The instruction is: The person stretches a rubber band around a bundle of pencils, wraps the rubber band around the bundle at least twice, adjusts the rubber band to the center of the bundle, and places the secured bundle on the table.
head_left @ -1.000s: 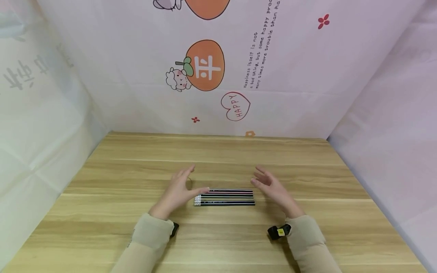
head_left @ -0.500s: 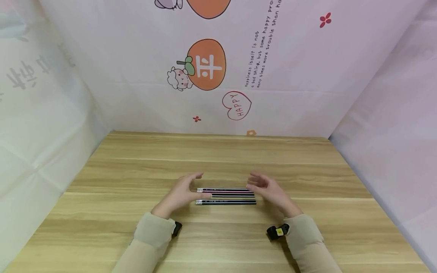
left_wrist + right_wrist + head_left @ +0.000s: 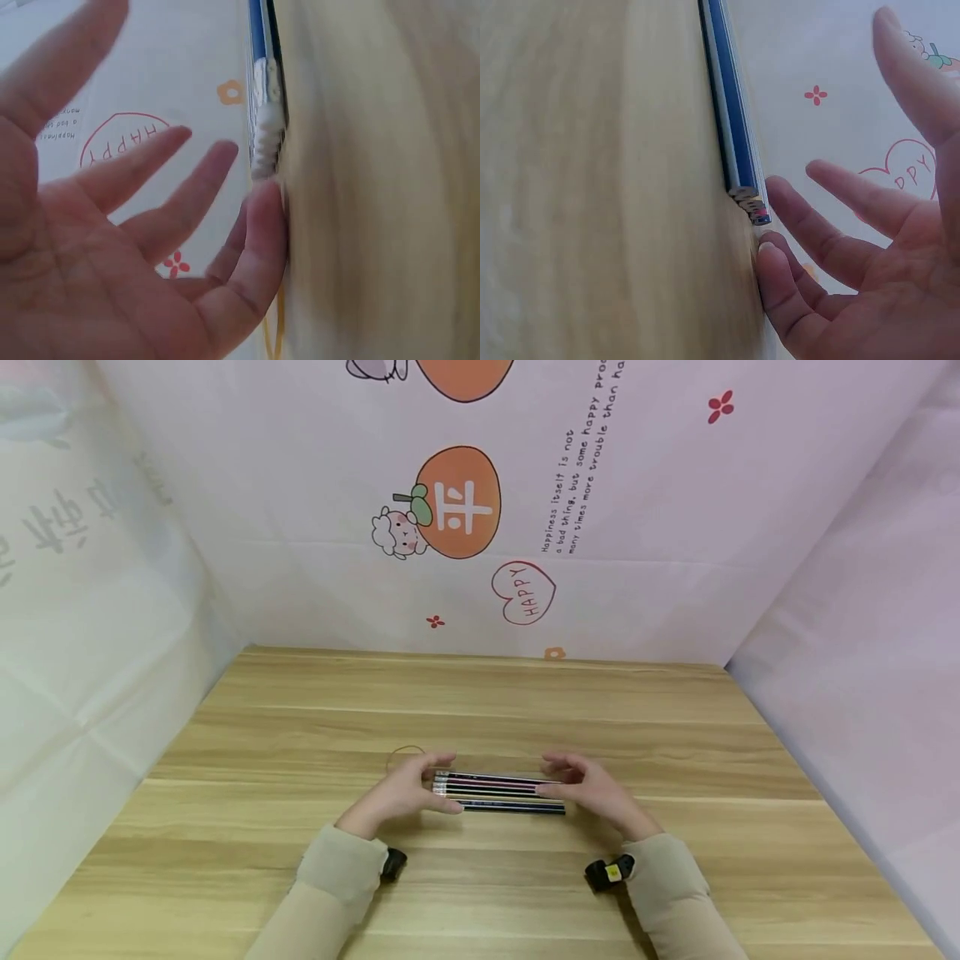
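Observation:
Several pencils lie side by side across the wooden table in the head view, white eraser ends to the left. My left hand is spread at those ends, its thumb over the nearer pencils. In the left wrist view the erasers are just beyond the little finger. My right hand stands round the other end, thumb above the pencils and fingers behind them. The right wrist view shows the flat pencil ends by its fingers, with none pinched. Whether any fingertip touches a pencil is hard to tell.
Behind the left hand lies a thin yellow rubber band, partly hidden; the left wrist view catches the same band. White printed sheeting walls the wooden table at the back and on both sides.
Both hands have moved inward and a little nearer the body, the right thumb coming over the pencils. More of the rubber band shows behind the left hand. The pencils have hardly moved.

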The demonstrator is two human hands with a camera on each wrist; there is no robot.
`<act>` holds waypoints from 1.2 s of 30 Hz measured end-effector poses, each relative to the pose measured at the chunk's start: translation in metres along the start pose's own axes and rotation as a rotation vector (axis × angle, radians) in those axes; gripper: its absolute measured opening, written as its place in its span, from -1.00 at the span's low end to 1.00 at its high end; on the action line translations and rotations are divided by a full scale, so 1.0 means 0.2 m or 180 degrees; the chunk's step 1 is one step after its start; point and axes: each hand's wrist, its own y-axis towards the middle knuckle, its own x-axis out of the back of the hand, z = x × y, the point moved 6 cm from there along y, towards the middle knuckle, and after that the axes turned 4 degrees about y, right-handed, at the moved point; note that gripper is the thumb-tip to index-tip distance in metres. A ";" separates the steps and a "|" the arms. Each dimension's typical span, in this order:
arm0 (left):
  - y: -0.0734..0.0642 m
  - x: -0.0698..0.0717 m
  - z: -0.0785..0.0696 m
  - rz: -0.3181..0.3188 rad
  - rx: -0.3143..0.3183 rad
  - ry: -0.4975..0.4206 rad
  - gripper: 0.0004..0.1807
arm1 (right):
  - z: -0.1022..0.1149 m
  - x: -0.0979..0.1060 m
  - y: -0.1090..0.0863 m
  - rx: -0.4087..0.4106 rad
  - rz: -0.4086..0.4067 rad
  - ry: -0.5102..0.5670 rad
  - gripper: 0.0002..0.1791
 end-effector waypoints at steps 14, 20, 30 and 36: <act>0.02 -0.03 0.02 -0.0039 0.0092 0.0184 -0.08 | 0.00 -0.03 0.00 0.0189 0.0329 -0.0137 -0.14; 0.01 -0.03 0.02 -0.0077 0.0149 0.0327 -0.15 | 0.01 -0.04 0.00 0.0249 0.0363 -0.0211 -0.11; 0.01 -0.03 0.02 -0.0196 0.0193 0.0487 -0.21 | 0.03 -0.05 -0.01 0.0224 0.0358 -0.0217 -0.11; 0.01 -0.03 0.02 -0.0259 0.0190 0.0577 -0.25 | 0.02 -0.05 0.00 0.0252 0.0323 -0.0273 -0.14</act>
